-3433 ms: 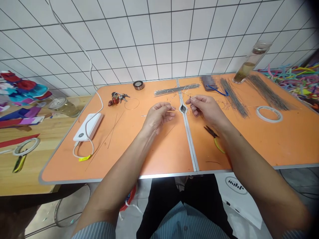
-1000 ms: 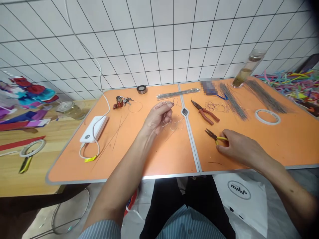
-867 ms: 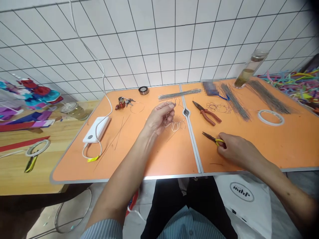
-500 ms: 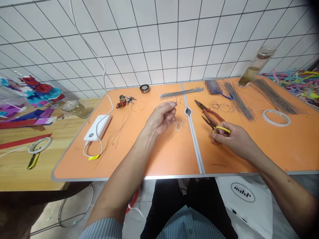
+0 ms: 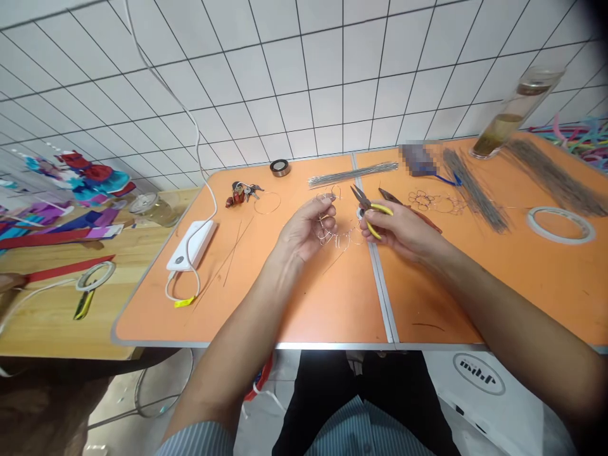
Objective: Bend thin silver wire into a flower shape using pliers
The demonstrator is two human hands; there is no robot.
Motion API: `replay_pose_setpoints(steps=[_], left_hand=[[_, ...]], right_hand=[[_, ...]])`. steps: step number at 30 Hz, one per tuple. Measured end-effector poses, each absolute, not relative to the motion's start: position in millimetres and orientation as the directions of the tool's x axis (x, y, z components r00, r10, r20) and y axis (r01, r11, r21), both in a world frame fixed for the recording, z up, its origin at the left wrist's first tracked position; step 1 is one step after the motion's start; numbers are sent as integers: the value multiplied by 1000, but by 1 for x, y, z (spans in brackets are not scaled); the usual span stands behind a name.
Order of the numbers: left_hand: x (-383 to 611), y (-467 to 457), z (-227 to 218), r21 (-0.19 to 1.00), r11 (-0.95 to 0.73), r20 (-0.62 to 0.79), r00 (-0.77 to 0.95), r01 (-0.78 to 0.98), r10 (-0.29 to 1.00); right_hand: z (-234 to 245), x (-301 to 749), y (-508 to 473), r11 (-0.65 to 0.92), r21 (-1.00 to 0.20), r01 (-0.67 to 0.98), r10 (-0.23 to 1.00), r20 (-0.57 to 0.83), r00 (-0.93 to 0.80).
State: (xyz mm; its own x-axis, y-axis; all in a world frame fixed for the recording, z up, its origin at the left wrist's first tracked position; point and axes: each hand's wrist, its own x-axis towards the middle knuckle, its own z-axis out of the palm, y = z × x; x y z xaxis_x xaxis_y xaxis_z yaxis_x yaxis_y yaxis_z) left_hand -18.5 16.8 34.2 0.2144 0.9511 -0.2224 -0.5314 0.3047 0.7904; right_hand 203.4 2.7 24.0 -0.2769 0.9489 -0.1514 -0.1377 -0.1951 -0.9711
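My left hand pinches the wire figure steady, so the yellow-handled pliers clamped in my right hand can address it from the right.

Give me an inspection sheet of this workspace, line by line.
surface: orange folding table, seam down the middle.
job's things: bent wire shape, yellow-handled pliers.
clutter: straight wire bundle, red-handled pliers, tape roll, keys, jar.
grips: left hand holds the wire shape; right hand holds the yellow-handled pliers.
cables: white cable runs to the power bank.
surroundings: white tiled wall; wooden table at left.
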Motion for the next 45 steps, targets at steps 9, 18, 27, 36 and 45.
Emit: replay_pose_setpoints(steps=[9, 18, 27, 36, 45], left_hand=[[-6, 12, 24, 786, 358, -272, 237, -505, 933], [-3, 7, 23, 900, 286, -217, 232, -329, 948], [-9, 11, 26, 928, 222, -149, 250, -299, 957], [-13, 10, 35, 858, 300, -153, 351, -416, 924], [-18, 10, 35, 863, 217, -58, 338, -455, 939]], right_hand=[[15, 210, -8, 17, -992, -122, 985, 37, -166], [23, 216, -9, 24, -1000, 3, 981, 23, -192], [23, 215, -14, 59, -998, -35, 956, 67, -286], [13, 211, -14, 244, -881, 405, 957, 151, -249], [9, 206, -20, 451, -644, 618, 893, 324, -313]])
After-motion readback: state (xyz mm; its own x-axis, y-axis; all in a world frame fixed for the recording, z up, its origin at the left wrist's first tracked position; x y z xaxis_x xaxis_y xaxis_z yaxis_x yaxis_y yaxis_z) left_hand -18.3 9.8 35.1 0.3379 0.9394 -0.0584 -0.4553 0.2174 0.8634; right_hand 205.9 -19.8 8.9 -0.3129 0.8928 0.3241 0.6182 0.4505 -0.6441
